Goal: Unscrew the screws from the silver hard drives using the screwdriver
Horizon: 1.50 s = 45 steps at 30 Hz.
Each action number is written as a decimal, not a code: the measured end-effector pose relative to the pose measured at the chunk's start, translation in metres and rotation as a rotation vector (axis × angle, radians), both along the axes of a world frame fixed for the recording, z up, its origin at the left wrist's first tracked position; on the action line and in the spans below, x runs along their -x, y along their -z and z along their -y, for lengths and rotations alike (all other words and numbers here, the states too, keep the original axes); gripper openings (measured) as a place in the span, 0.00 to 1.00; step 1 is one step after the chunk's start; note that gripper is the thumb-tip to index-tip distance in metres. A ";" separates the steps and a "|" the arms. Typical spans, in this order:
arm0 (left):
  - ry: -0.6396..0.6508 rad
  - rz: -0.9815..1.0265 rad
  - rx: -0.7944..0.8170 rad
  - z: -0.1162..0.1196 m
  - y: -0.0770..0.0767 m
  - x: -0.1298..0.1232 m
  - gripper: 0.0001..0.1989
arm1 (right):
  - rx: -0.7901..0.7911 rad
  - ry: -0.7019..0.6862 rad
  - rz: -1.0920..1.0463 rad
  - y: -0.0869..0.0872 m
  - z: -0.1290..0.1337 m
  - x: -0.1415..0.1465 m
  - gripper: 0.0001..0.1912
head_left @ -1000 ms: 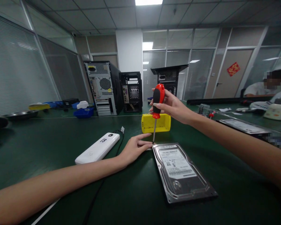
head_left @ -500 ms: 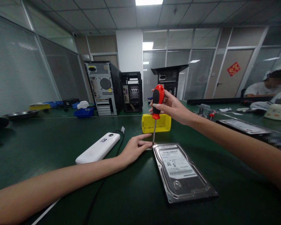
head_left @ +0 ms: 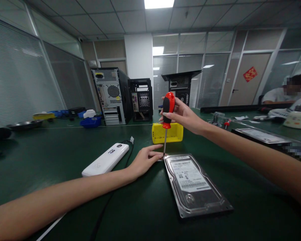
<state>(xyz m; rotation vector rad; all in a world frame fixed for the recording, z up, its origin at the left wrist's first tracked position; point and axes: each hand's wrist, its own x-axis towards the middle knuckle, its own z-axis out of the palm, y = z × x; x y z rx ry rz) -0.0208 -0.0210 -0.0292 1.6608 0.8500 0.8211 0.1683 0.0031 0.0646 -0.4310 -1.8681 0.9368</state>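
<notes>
A silver hard drive (head_left: 190,180) with a white label lies flat on the green table. My right hand (head_left: 184,113) grips the red-and-black handle of a screwdriver (head_left: 168,107), held nearly upright. Its tip meets the drive's far left corner; the screw there is too small to make out. Beside that corner my left hand (head_left: 144,160) rests with its fingers stretched out, the tips close to the screwdriver's tip. Whether those fingertips touch the drive or the shaft is hard to see.
Behind the drive stands a yellow bin (head_left: 175,132). A white power bank (head_left: 106,160) with a black cable lies left. Computer cases (head_left: 110,97) stand at the back, near a blue bin (head_left: 90,122). Another drive (head_left: 262,135) lies right; a person sits beyond.
Both hands and the hard drive stay in almost the same place. The screwdriver remains at the corner, with its handle very slightly shifted; the whole view has moved a little.
</notes>
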 end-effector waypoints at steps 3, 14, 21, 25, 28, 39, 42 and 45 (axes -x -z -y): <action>-0.001 0.004 0.002 0.001 -0.001 0.000 0.24 | 0.008 0.010 -0.004 -0.001 0.001 0.000 0.26; 0.008 0.023 0.011 0.000 0.000 0.000 0.23 | 0.006 0.014 -0.016 -0.003 0.001 0.001 0.26; 0.007 0.005 0.012 0.001 0.000 0.000 0.22 | -0.009 -0.010 -0.010 0.000 0.000 0.002 0.26; -0.011 0.004 0.014 0.001 -0.001 -0.001 0.21 | -0.020 -0.015 -0.003 0.002 -0.002 0.001 0.27; -0.017 0.006 0.026 0.002 -0.002 -0.001 0.21 | -0.012 0.006 -0.020 0.000 0.000 0.001 0.27; -0.010 -0.009 0.016 0.002 -0.003 -0.002 0.21 | -0.009 -0.020 -0.016 0.001 -0.002 -0.001 0.27; -0.006 -0.013 0.014 0.001 -0.002 -0.001 0.21 | -0.011 -0.007 -0.012 0.001 -0.002 -0.001 0.26; 0.005 -0.006 0.012 0.000 -0.002 -0.001 0.22 | -0.015 0.014 -0.021 0.001 -0.002 0.001 0.24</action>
